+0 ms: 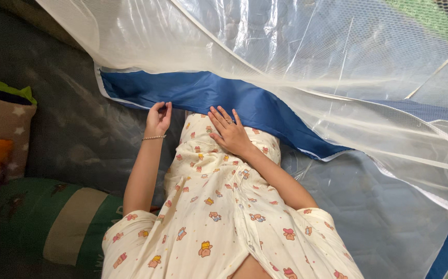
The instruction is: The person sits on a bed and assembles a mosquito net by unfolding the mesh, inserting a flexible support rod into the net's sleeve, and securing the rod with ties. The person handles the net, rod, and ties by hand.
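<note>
Grey mattress [79, 134] fills the scene under a white net [296, 57] with a blue hem [208, 95]. No containers show. At the near left lie a green bolster [43, 222] and a star-patterned pillow [4, 121]. Left hand [158, 119] pinches the hem's near edge. Right hand [230, 133], fingers spread, rests flat on the patterned dress [208, 206], fingertips touching the hem just beyond.

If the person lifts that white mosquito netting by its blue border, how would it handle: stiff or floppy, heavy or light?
Likely floppy: the white netting hangs in loose folds and drapes over the mattress. Probably light for its size, since it is sheer mesh. The blue border, pinched by the left hand, looks smooth and may slide; the right hand rests flat nearby.
</note>
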